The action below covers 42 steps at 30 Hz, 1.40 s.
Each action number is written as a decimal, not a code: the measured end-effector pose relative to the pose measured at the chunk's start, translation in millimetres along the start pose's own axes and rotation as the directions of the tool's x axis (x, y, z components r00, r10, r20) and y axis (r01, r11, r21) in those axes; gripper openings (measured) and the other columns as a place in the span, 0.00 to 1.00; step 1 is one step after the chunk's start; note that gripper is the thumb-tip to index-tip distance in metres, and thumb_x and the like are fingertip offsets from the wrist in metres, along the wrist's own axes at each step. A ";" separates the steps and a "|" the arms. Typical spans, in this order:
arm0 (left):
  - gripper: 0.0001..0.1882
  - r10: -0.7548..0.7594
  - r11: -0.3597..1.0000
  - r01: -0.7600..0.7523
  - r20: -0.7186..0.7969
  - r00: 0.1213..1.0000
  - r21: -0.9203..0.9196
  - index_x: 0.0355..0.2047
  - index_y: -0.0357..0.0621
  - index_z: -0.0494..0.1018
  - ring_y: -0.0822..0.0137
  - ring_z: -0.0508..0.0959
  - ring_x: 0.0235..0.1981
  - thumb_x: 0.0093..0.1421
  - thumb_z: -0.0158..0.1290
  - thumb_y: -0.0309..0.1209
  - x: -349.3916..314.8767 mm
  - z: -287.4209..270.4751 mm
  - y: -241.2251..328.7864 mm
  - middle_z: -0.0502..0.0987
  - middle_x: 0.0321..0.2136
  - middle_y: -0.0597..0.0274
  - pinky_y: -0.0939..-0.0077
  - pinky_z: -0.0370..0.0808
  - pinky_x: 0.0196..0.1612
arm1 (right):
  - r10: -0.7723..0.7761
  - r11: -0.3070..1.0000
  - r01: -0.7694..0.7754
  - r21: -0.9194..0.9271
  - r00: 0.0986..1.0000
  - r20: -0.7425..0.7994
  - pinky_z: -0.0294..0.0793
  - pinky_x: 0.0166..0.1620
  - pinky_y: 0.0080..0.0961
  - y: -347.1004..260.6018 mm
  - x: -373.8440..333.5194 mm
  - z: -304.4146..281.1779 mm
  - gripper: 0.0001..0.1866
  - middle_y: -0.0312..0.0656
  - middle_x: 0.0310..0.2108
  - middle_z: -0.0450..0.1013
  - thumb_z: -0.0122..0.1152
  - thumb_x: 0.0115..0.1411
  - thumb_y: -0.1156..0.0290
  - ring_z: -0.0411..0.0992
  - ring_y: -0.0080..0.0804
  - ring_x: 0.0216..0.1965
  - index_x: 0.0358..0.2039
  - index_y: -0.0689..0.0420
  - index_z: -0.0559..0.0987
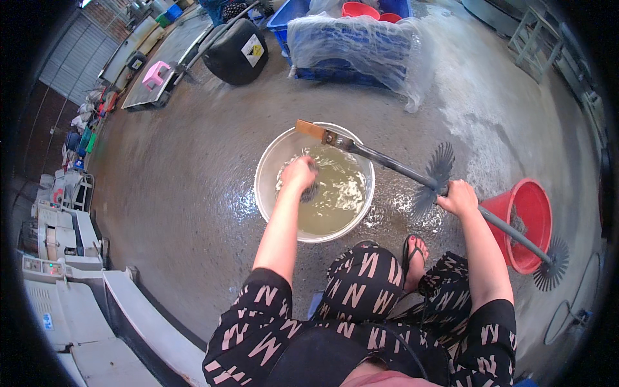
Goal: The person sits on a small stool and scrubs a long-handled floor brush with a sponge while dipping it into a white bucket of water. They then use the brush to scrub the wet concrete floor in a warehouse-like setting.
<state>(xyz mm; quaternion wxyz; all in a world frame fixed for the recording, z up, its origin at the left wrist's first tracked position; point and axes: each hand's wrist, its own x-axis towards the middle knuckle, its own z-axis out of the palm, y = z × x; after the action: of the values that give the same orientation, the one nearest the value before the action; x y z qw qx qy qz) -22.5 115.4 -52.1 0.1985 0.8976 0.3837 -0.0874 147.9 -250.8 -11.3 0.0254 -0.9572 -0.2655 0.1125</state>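
Observation:
My right hand (459,198) is wrapped round a long dark metal shaft (393,164), which slants from above the basin down to the right. Two toothed, fan-like grey discs sit on it: one disc (441,164) is beside my fingers, the other disc (556,264) at the lower right end. The upper end carries an orange-brown flat piece (310,129), fixed by a bolted bracket. My left hand (298,173) is closed on a dark grey wad (311,190) over a round whitish basin (263,203) of cloudy greenish water. The wad's kind is unclear, being partly behind my fingers.
A red bucket (543,200) with a greyish clump inside stands at right, partly behind the shaft. Farther off are a blue crate (351,48) draped with clear plastic, a black drum (235,51) and a pink stool (155,75). Pale machines line the left. The floor (174,193) is wet.

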 end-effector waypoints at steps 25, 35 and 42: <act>0.12 0.265 0.441 -0.606 -0.549 0.793 -0.662 0.36 0.40 0.77 0.70 0.76 0.42 0.49 0.60 0.27 4.6 -36.7 7.9 0.79 0.37 0.62 0.74 0.70 0.48 | -0.018 0.999 0.018 -0.048 1.000 0.005 0.74 0.41 0.44 7.8 6.9 14.5 0.32 0.60 0.30 0.75 0.59 0.40 0.43 0.74 0.55 0.36 0.27 0.66 0.79; 0.16 0.197 0.478 -0.493 -0.458 0.867 -0.727 0.40 0.41 0.76 0.70 0.76 0.43 0.50 0.61 0.30 8.1 -10.3 -12.4 0.79 0.39 0.58 0.74 0.69 0.49 | 0.014 0.999 -0.011 -0.049 0.997 0.071 0.73 0.43 0.43 7.1 10.6 17.5 0.27 0.60 0.30 0.74 0.60 0.41 0.49 0.74 0.54 0.37 0.26 0.66 0.79; 0.16 0.357 0.649 -0.394 -0.197 0.913 -0.651 0.39 0.42 0.75 0.69 0.75 0.44 0.49 0.62 0.31 45.1 -2.2 -37.4 0.78 0.40 0.60 0.74 0.70 0.48 | -0.010 0.999 0.007 -0.038 0.997 -0.079 0.74 0.39 0.45 3.5 6.9 12.6 0.27 0.59 0.27 0.74 0.61 0.40 0.51 0.74 0.55 0.34 0.27 0.66 0.79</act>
<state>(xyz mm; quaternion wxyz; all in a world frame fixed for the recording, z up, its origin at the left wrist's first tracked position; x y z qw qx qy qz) -18.4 169.3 -74.9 0.5154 0.8241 0.1993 0.1243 152.6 -250.4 -25.4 0.0183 -0.9600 -0.2705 0.0693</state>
